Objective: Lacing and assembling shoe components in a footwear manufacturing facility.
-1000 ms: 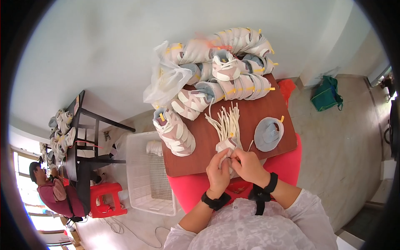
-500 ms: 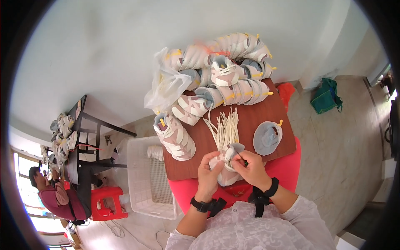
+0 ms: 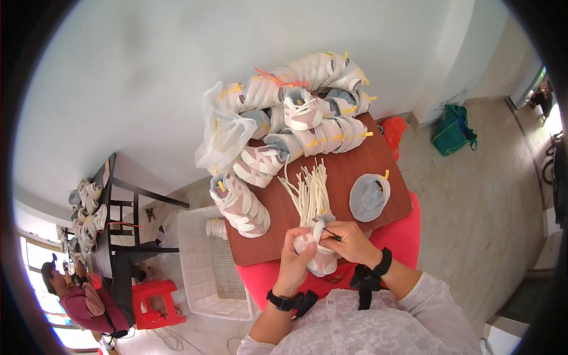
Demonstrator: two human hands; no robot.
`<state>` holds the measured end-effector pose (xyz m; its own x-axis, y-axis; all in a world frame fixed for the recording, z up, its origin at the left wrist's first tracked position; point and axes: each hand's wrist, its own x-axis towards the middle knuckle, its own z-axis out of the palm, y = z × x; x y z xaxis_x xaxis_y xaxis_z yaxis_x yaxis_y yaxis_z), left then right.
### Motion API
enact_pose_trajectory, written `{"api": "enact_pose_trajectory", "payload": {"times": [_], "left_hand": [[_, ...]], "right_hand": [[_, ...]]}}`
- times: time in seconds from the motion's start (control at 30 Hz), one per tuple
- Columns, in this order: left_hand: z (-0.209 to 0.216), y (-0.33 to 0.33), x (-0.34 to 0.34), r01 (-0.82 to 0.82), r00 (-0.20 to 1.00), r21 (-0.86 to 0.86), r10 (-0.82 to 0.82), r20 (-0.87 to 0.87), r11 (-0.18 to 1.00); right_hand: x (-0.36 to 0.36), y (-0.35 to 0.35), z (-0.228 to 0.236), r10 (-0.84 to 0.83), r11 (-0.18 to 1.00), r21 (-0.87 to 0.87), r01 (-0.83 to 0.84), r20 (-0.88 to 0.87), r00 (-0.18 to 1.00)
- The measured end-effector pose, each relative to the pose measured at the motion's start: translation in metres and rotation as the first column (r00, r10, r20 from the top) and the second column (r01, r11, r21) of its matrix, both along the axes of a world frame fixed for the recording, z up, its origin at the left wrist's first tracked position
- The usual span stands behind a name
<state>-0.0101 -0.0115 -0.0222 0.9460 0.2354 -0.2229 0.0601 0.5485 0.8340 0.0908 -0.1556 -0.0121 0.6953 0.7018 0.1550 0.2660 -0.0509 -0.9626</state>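
At the near edge of the brown table [image 3: 387,198], my left hand [image 3: 292,255] is closed on a pale pink and white shoe upper [image 3: 323,264], thumb laid over its side. My right hand [image 3: 355,244] pinches a thin, dark hook-like tool [image 3: 333,235] against the upper's lacing area; its tip is too small to make out. A bunch of cream shoelaces [image 3: 312,192] lies just beyond the upper. To the right of the laces rests another upper with a grey lining [image 3: 368,200]. Nested uppers [image 3: 242,207] stand at the left.
Rows of nested uppers [image 3: 331,135] fill the table's far side, beside a clear plastic bag [image 3: 223,133]. A white crate [image 3: 198,278] stands on the floor at left. Farther left, a person [image 3: 92,305] sits by a red stool [image 3: 157,303]. A green bag [image 3: 454,131] lies at right.
The view has shifted slightly, so the table sits a little lower and more left. My right hand has turned, and the dark tool now shows more clearly. The left hand keeps its hold.
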Motion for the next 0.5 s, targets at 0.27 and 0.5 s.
{"api": "enact_pose_trajectory", "payload": {"times": [0.27,0.5], "left_hand": [[0.007,-0.010,0.005,-0.034,0.998,0.007,0.034,0.054,0.999],[0.008,-0.019,0.004,-0.211,0.975,0.120,0.200,0.096,0.970]], "right_hand": [[-0.004,0.001,0.012,-0.083,0.994,-0.069,0.089,0.086,0.993],[-0.002,0.006,0.004,-0.337,0.895,-0.178,0.408,0.327,0.883]]}}
